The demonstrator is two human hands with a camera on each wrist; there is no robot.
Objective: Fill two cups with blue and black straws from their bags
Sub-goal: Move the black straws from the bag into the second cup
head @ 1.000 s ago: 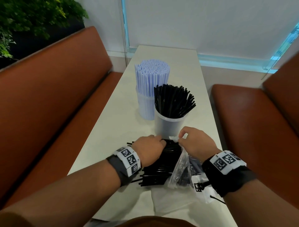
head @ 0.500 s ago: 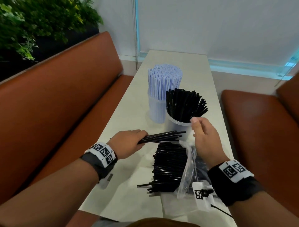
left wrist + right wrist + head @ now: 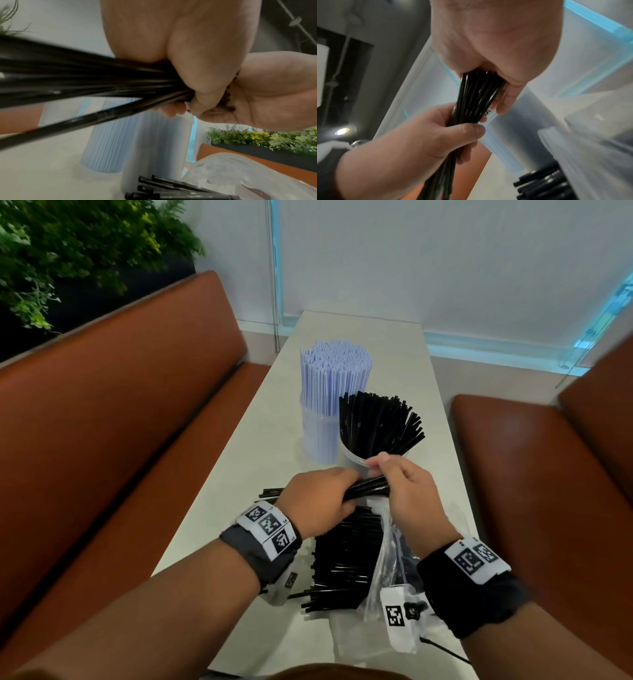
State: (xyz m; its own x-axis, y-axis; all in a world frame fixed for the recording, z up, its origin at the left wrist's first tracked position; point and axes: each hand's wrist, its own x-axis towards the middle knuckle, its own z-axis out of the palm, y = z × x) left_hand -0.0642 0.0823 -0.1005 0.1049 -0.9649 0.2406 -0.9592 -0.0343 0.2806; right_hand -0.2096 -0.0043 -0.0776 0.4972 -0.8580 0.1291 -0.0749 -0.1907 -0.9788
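Both hands hold one small bundle of black straws just in front of the cups. My left hand grips its left part; my right hand grips its right end. The wrist views show the same bundle of black straws inside curled fingers. A clear cup of black straws stands right behind the hands, and a cup of blue straws behind it to the left. A pile of loose black straws lies on the table beside the clear straw bag.
The narrow white table runs away from me between two brown benches, one bench on the left and another bench on the right. Green plants stand behind the left bench. An empty clear bag lies near the table's front edge.
My left hand lifted a small bundle of black straws off the pile, swung out left, then came back toward the cups. My right hand let go of the bag and took the bundle's other end.
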